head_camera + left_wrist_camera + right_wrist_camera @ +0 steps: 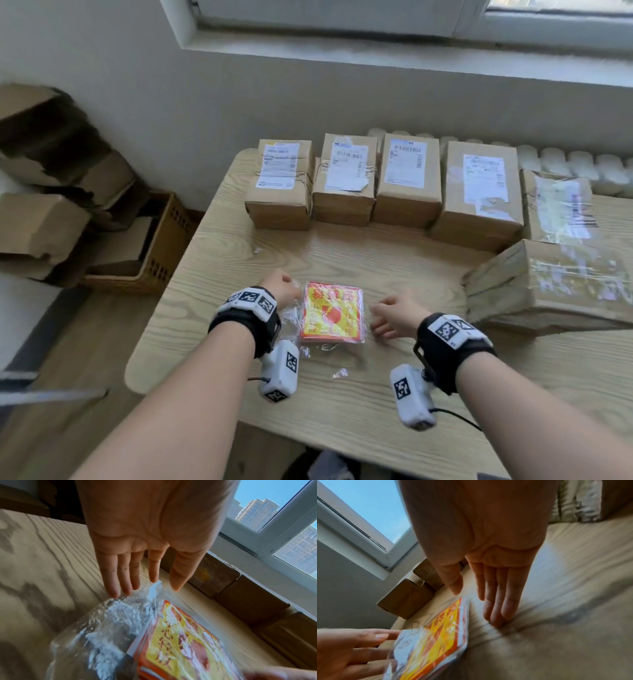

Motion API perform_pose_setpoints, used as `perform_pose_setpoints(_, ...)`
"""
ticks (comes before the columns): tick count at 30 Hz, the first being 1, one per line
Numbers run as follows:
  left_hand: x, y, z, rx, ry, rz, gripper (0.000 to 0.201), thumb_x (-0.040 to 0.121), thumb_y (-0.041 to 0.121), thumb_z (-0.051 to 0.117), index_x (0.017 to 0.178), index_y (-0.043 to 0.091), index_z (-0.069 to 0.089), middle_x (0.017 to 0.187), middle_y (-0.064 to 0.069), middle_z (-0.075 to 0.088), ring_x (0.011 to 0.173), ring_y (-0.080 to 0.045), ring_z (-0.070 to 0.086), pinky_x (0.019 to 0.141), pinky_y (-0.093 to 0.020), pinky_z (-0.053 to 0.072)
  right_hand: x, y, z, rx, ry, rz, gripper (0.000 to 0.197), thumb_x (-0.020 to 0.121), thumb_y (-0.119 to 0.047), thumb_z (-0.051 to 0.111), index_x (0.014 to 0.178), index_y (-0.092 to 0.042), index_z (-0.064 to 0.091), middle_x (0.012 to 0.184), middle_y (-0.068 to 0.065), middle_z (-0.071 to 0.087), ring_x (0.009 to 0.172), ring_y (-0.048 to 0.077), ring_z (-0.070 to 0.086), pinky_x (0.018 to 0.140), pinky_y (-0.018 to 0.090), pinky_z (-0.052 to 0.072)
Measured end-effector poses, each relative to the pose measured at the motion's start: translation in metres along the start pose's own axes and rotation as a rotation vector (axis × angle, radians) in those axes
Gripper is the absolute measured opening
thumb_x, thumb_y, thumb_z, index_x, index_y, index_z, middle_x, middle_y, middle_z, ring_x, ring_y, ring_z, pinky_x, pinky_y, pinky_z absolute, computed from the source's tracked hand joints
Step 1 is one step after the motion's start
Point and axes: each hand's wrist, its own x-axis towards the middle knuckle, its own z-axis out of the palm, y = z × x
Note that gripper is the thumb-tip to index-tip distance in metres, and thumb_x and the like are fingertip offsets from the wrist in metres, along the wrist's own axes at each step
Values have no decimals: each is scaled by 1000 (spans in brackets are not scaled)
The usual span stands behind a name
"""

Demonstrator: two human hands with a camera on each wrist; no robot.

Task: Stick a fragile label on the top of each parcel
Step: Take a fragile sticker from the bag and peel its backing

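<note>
A pack of red-and-yellow fragile labels (330, 311) lies in a clear plastic bag on the wooden table (342, 253), between my hands. My left hand (281, 286) is at the pack's left edge; the left wrist view shows its fingers (120, 585) straight, their tips touching the loose plastic (109, 622). My right hand (390, 317) is just right of the pack, fingers (494, 608) straight with tips on the table beside the labels (436, 631). Several brown paper parcels with white shipping labels line the back (279, 185) (407, 181) and the right side (555, 284).
Small plastic scraps (339, 373) lie near the table's front. A wicker basket (164, 246) and torn cardboard boxes (41, 222) stand on the floor at the left. A white radiator (582, 164) and a window sill run behind the parcels.
</note>
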Motion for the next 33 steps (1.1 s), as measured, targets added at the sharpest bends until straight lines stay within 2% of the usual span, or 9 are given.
perform_pose_setpoints(2,5,-4,6,0,-14,-12,61,80,24,66,136,18,43,128,-9,55,114,-27,55,98,-40,48,4,-1,10,29,-18,-18,29,94,-21,58,118,-6,51,75,8,63,55,14,62,48,20,52)
perform_pose_setpoints(5,6,-5,10,-49,-23,-19,58,81,22,64,134,19,43,122,-10,58,106,-25,59,94,-38,51,1,-8,18,73,2,-36,12,88,-14,68,92,-8,57,71,3,64,52,11,62,51,24,56)
perform_pose_setpoints(8,1,-2,11,-237,-80,-21,49,88,12,57,134,16,39,88,-8,57,65,-16,54,53,-23,46,-8,-17,16,94,47,-51,6,90,-5,64,90,-7,58,62,0,62,38,3,59,37,18,47)
perform_pose_setpoints(10,-4,0,9,-266,-111,-12,40,92,10,53,131,13,41,74,-5,50,53,-12,45,41,-18,35,-17,-23,11,139,30,-33,11,93,-2,58,104,-2,58,74,5,63,47,9,64,40,21,50)
perform_pose_setpoints(13,-5,5,2,-252,-26,5,9,90,21,58,89,13,55,65,-5,46,50,-16,45,51,-23,40,-31,-35,-5,282,34,-33,8,96,3,50,97,-2,55,77,10,62,43,11,65,36,22,50)
perform_pose_setpoints(16,-7,17,-11,-377,-32,-22,36,90,38,58,72,9,49,57,-7,47,37,-15,47,47,-23,39,-44,-46,-25,427,110,-125,14,95,4,50,103,-4,58,86,10,65,64,16,68,54,31,56)
perform_pose_setpoints(22,-48,57,-26,-401,-387,141,52,89,56,53,103,7,65,94,-11,74,83,-20,72,71,-29,57,-69,-57,-47,552,78,-259,14,93,2,54,104,-6,59,95,12,71,83,23,70,64,33,56)
perform_pose_setpoints(28,-60,85,-15,-680,-320,301,17,89,8,63,105,9,56,90,-11,67,79,-21,66,74,-31,57,-84,-53,-51,439,-50,-374,31,85,-3,66,115,0,61,103,19,72,85,24,72,73,35,60)
perform_pose_setpoints(33,-65,89,-20,-690,-388,352,30,92,-2,53,119,12,52,93,-10,66,83,-24,66,68,-32,58,-90,-51,-56,500,-87,-336,71,73,-64,59,119,-10,60,113,15,69,99,30,70,72,41,61)
